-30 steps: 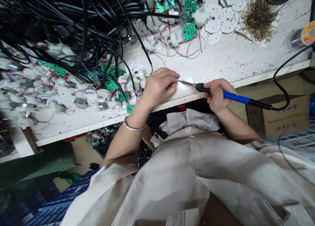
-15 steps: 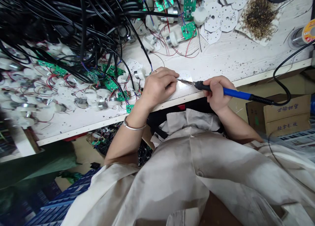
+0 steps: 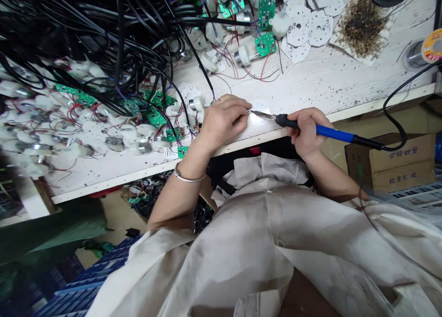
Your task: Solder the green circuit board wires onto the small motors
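My right hand point(image 3: 307, 128) is wrapped round a soldering iron point(image 3: 326, 131) with a blue and black handle. Its metal tip points left, over a white round circuit board point(image 3: 261, 110) near the bench's front edge, and ends close to my left fingertips. My left hand point(image 3: 228, 116) rests at the left side of that board with its fingers bent and pressed together. What these fingers pinch, perhaps a thin wire end, is too small to make out. Left of this hand lie a white motor with a metal can point(image 3: 197, 103) and a small green circuit board point(image 3: 182, 151).
Black cables point(image 3: 138, 26) and many white motors with green boards cover the bench's left side. White round boards point(image 3: 299, 24), a pile of brown grains point(image 3: 364, 24) and a solder spool point(image 3: 423, 51) lie towards the right. A cardboard box point(image 3: 400, 162) stands below the bench.
The soldering iron and my right hand have shifted very slightly to the right. My left hand stays in place.
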Action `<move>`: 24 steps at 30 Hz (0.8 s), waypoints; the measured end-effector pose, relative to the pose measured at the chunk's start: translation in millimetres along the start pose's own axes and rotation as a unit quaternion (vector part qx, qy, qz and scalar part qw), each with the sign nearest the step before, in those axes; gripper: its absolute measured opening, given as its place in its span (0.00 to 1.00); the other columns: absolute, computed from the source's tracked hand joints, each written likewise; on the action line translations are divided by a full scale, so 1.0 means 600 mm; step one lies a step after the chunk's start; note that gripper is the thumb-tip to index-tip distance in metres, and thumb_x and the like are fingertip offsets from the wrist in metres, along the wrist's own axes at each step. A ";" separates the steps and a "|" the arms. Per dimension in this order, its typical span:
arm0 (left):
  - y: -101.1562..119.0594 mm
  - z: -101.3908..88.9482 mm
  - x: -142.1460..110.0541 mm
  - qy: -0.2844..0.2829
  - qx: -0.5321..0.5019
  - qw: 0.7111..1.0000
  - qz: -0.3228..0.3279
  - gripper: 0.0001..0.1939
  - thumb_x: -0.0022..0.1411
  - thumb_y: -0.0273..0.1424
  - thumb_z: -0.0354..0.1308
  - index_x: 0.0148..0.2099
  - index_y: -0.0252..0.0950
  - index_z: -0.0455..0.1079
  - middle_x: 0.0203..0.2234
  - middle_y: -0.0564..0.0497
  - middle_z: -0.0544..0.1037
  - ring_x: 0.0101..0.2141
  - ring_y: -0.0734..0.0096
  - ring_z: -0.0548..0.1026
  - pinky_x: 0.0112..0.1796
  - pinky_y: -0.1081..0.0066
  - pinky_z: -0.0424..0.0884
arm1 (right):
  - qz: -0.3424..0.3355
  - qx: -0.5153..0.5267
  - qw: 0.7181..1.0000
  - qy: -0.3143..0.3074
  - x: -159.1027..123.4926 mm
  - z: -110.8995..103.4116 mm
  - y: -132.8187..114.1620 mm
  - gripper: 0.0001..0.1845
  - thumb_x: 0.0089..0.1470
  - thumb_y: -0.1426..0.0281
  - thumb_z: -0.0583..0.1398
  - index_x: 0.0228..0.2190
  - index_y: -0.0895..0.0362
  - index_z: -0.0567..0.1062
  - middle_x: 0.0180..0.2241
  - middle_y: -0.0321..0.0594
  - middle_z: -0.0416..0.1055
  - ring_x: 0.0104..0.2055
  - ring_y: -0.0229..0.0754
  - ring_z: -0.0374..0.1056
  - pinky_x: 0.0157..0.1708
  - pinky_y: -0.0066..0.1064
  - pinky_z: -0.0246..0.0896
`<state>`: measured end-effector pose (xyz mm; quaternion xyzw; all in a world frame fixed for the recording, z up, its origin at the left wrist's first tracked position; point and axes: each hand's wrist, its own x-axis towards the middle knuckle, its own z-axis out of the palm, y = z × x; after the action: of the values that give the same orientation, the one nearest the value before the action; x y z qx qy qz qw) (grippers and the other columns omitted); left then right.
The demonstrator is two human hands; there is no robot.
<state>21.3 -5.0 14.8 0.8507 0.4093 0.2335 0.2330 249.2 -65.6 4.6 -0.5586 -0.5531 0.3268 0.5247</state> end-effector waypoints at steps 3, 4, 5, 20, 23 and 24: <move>0.000 0.001 0.001 -0.002 0.005 1.000 -0.006 0.09 0.66 0.29 0.53 0.37 0.40 0.75 0.42 0.51 0.83 0.47 0.64 0.80 0.50 0.57 0.76 | -0.001 0.085 0.993 0.086 -0.006 0.003 -0.004 0.19 0.65 0.52 0.55 0.30 0.51 0.75 0.16 0.26 0.64 0.12 0.31 0.56 0.12 0.26 0.53; 0.000 0.002 0.001 -0.004 0.007 1.000 -0.009 0.09 0.66 0.29 0.53 0.37 0.40 0.75 0.42 0.51 0.83 0.46 0.64 0.80 0.50 0.57 0.76 | 0.000 0.106 0.990 0.089 -0.008 0.004 -0.005 0.17 0.65 0.53 0.56 0.33 0.51 0.75 0.18 0.26 0.67 0.13 0.31 0.58 0.12 0.26 0.53; 0.000 0.002 0.001 -0.005 0.009 1.000 -0.010 0.08 0.66 0.29 0.54 0.37 0.39 0.75 0.42 0.51 0.83 0.46 0.64 0.80 0.50 0.58 0.76 | -0.005 0.111 0.991 0.077 -0.010 0.006 -0.004 0.15 0.65 0.55 0.56 0.37 0.51 0.75 0.21 0.27 0.71 0.15 0.31 0.63 0.13 0.25 0.58; -0.002 0.023 0.127 0.002 0.088 0.993 -0.077 0.09 0.65 0.33 0.55 0.43 0.39 0.76 0.38 0.46 0.78 0.40 0.57 0.76 0.43 0.57 0.71 | -0.221 -0.072 0.972 0.035 0.001 0.035 0.016 0.21 0.66 0.64 0.55 0.59 0.48 0.65 0.46 0.42 0.71 0.44 0.43 0.74 0.41 0.37 0.78; -0.019 0.059 0.154 0.038 0.086 0.995 -0.045 0.05 0.60 0.32 0.58 0.34 0.40 0.74 0.33 0.48 0.77 0.32 0.63 0.73 0.34 0.61 0.70 | -0.208 -0.032 0.974 0.087 -0.002 0.030 0.018 0.19 0.66 0.63 0.55 0.58 0.47 0.66 0.42 0.40 0.73 0.44 0.42 0.75 0.45 0.39 0.77; -0.024 0.069 0.157 0.056 0.088 0.994 -0.030 0.04 0.60 0.31 0.58 0.32 0.40 0.73 0.32 0.49 0.76 0.30 0.65 0.71 0.32 0.62 0.68 | -0.204 -0.018 0.972 0.114 -0.002 0.026 0.019 0.19 0.66 0.63 0.55 0.57 0.47 0.66 0.40 0.38 0.74 0.44 0.41 0.76 0.47 0.39 0.76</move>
<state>89.7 70.3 -6.2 0.8408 0.4662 0.2368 0.1404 237.7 -61.5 -10.3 -0.4767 -0.5979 0.1374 0.6295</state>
